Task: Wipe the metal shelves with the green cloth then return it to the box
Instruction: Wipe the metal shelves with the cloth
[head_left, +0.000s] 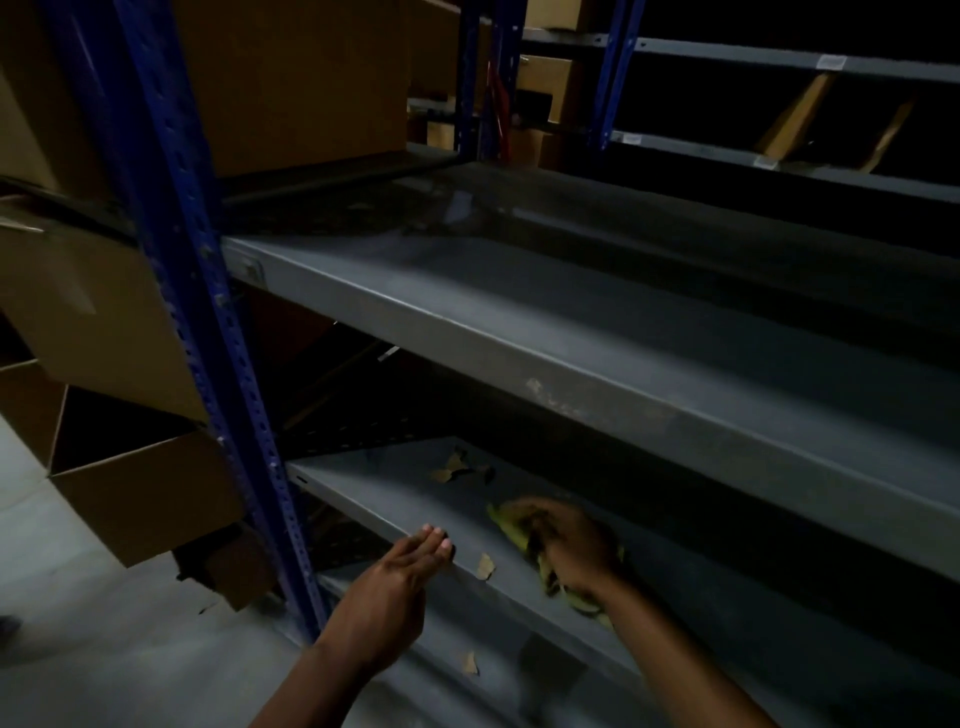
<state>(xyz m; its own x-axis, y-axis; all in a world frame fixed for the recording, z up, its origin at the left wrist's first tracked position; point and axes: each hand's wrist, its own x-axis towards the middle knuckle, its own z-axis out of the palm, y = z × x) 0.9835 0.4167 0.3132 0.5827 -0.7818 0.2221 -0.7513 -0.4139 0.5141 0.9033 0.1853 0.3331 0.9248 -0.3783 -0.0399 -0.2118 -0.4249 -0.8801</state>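
Dim light, frame slightly blurred. R hand (574, 545) on lower grey metal shelf (395, 499), fingers closed, bunching the green cloth (511, 525); cloth pressed flat on shelf surface, edges showing at both sides of the hand. L hand (400, 582) at shelf front lip, fingers straight and together, holding nothing, tips touching the edge. Brown cardboard scraps (460, 467) on shelf beyond the cloth; one more scrap (485, 565) btwn the hands. Upper shelf (571, 322) bare. Blue upright (208, 312) left; cardboard boxes (130, 483) beside it.
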